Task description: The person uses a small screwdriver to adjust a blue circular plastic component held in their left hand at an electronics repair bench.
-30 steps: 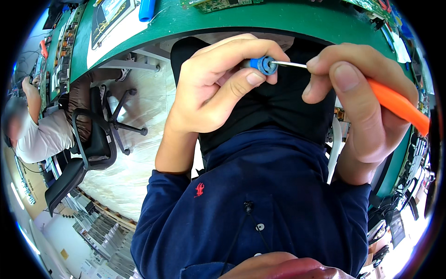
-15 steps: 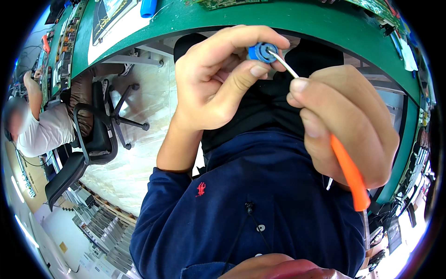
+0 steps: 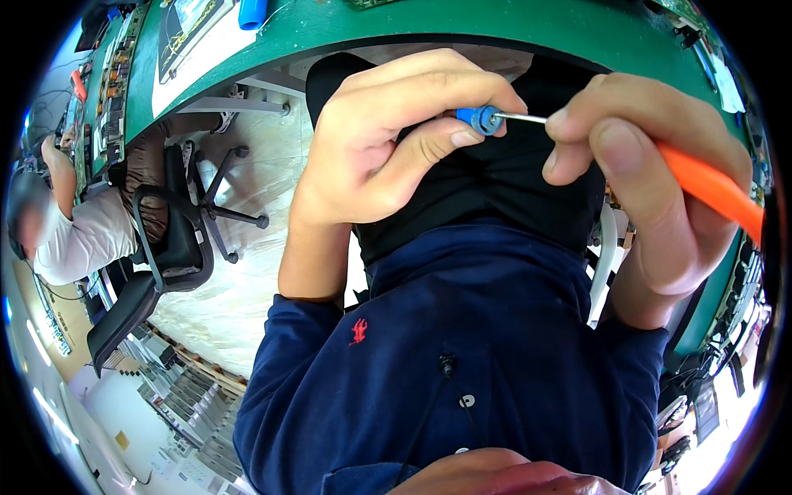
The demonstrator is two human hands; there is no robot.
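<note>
Over the lap (image 3: 487,186): left hand (image 3: 375,140) is pinching blue cylinder (image 3: 477,120) between fingers; right hand's (image 3: 652,198) fingers are clamping orange-handled tool (image 3: 716,190) at cylinder's end; overpushing could be inviting a slip, jabbing left fingers.

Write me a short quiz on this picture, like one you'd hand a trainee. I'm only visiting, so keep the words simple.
1. Fill in the blank: the tool in the right hand has a handle coloured ____.
2. Multiple choice: which part of that tool points toward the small blue piece?
A) its handle
B) its metal shaft
3. True or false: the small blue piece is lying on the workbench.

Key:
1. Orange.
2. B.
3. False; the left hand holds it.
</note>
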